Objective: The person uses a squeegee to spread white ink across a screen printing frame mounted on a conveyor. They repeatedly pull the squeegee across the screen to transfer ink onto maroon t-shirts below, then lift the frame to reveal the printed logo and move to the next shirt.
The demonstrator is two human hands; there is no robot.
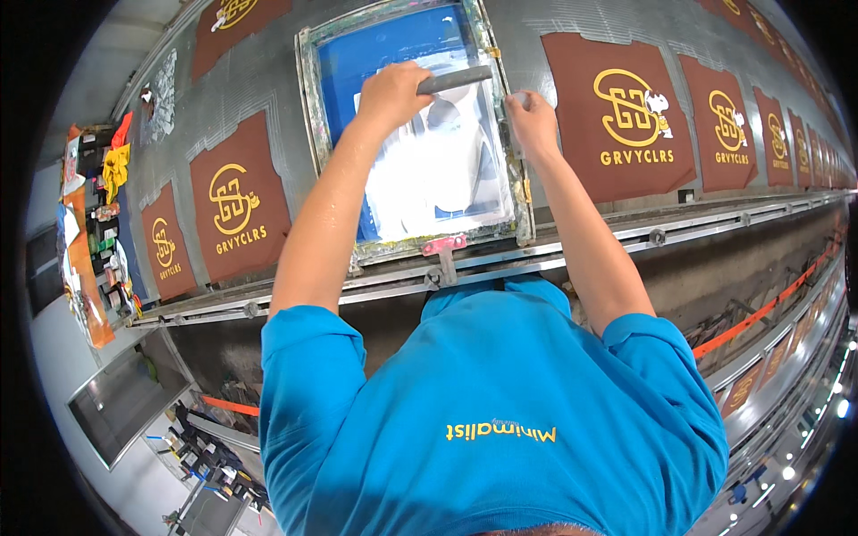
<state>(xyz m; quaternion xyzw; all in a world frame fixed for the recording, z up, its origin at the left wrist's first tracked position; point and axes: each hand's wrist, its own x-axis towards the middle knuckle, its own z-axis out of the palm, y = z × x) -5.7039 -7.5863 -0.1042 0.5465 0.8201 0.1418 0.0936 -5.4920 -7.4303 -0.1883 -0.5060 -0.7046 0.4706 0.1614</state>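
Observation:
A printing screen [331, 87] with a paint-crusted frame and blue mesh lies flat on the long table in front of me. Shiny white ink [429, 170] covers much of its middle and right, partly washed out by glare. My left hand [393, 92] is closed around one end of a grey squeegee [458, 79], which lies crosswise over the upper part of the screen. At the frame's right rail, my right hand [534, 123] has its fingers curled together against the edge. A pink-and-grey metal bracket [444, 246] sits at the frame's near side.
Maroon fabric pieces with yellow printing, such as one at right [617, 116] and one at left [239, 201], lie along the grey table [527, 18]. A metal rail [617, 241] runs along its near edge. Bottles and cloths crowd a shelf [76, 259] at far left.

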